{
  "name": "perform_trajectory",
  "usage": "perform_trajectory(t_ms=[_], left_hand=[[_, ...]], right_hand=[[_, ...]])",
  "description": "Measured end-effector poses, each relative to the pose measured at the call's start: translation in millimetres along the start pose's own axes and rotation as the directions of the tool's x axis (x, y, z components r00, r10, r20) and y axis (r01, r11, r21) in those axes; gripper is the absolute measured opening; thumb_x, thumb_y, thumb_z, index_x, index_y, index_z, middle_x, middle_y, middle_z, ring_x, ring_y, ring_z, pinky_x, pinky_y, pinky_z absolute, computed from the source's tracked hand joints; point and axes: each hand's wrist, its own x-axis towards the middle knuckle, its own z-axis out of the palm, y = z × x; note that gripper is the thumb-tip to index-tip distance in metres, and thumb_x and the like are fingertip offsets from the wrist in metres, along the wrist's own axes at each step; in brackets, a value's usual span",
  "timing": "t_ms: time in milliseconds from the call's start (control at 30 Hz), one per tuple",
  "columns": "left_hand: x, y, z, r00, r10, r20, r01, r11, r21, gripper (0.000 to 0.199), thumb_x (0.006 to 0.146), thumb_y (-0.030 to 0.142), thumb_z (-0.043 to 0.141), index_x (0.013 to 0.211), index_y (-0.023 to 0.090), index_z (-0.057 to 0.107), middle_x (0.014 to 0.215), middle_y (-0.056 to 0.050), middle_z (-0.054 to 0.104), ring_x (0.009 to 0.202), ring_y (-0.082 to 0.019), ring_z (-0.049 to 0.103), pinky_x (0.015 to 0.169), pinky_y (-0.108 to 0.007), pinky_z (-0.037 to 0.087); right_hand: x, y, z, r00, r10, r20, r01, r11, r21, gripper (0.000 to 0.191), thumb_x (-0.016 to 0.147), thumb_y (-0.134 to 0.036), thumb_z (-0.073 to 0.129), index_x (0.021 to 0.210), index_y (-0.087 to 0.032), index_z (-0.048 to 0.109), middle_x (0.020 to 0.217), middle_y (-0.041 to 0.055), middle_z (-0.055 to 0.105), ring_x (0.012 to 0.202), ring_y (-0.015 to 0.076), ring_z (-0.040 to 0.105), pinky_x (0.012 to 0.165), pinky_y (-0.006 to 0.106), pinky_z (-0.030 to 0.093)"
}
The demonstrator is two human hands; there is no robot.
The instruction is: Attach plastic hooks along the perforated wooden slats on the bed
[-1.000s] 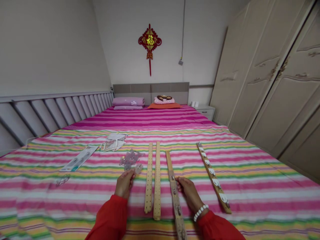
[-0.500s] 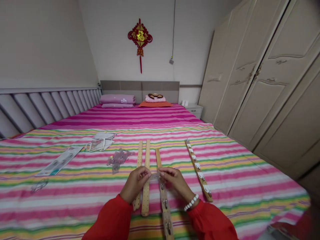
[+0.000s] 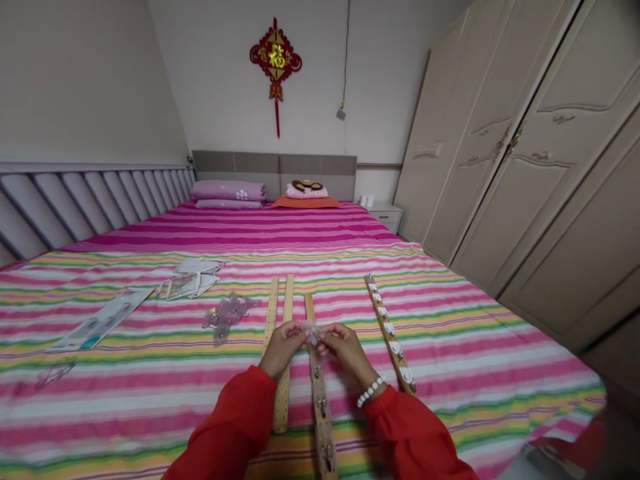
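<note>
My left hand (image 3: 284, 348) and my right hand (image 3: 346, 347) meet at their fingertips, both pinching a clear adhesive hook (image 3: 312, 331). The hook is over a wooden strip (image 3: 310, 307); contact with the wood cannot be made out. Nearer me, several metal hooks (image 3: 322, 405) sit along that same strip. Under and beside my left hand lie two bare wooden strips, a plain one (image 3: 281, 403) and one with rows of holes (image 3: 271, 310). Right of my right hand is a wooden strip with white hooks (image 3: 389, 329) in a row.
A pile of clear hooks (image 3: 229, 319) lies left of the strips. Farther left are flat packets (image 3: 193, 280), a long clear package (image 3: 103, 321) and a thin wire-like item (image 3: 56, 372). Everything rests on a striped bedsheet (image 3: 165, 413). Wardrobes (image 3: 530, 200) stand at the right.
My fingertips have come closer together around the clear hook, which shows more plainly over the strip. The view has shifted slightly; the other things stay in place.
</note>
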Motion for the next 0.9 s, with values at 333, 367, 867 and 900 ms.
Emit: perform_trajectory(t_ms=[333,367,867,900], left_hand=[[51,-19,1.8,0.982,-0.094,-0.161,0.081,0.993,-0.084,0.031,0.049,0.026,0.084,0.070,0.012,0.065,0.063,0.000,0.066,0.055,-0.009,0.059,0.057,-0.021,0.049],[56,-21,1.5,0.983,-0.087,-0.164,0.079,0.995,-0.056,0.028,0.050,0.025,0.082,0.070,0.012,0.066,0.063,0.000,0.065,0.055,-0.009,0.059,0.057,-0.021,0.049],[81,-36,5.2,0.981,-0.004,-0.192,0.052,0.969,0.243,0.009,0.059,0.013,0.067,0.061,0.015,0.059,0.051,0.005,0.055,0.049,-0.009,0.054,0.052,-0.020,0.044],[81,-36,5.4,0.981,0.005,-0.194,0.048,0.962,0.269,0.008,0.060,0.013,0.066,0.061,0.015,0.059,0.051,0.005,0.055,0.049,-0.009,0.053,0.051,-0.020,0.043]], right_hand=[[41,17,-7,0.992,-0.102,-0.072,0.086,0.977,-0.194,0.030,0.055,-0.040,0.073,0.051,-0.017,0.055,0.041,-0.0051,0.049,0.040,0.0079,0.040,0.042,0.022,0.030],[45,20,-8,0.991,-0.101,-0.088,0.080,0.974,-0.213,0.029,0.055,-0.040,0.072,0.051,-0.018,0.054,0.041,-0.0051,0.049,0.040,0.0082,0.039,0.042,0.023,0.029],[73,50,-15,0.970,-0.129,-0.204,0.046,0.928,-0.370,0.020,0.056,-0.032,0.064,0.047,-0.019,0.052,0.044,-0.0048,0.049,0.047,0.0104,0.041,0.048,0.024,0.033],[74,51,-16,0.970,-0.126,-0.208,0.040,0.925,-0.377,0.021,0.056,-0.032,0.064,0.047,-0.019,0.052,0.044,-0.0048,0.049,0.047,0.0105,0.041,0.048,0.023,0.033]])
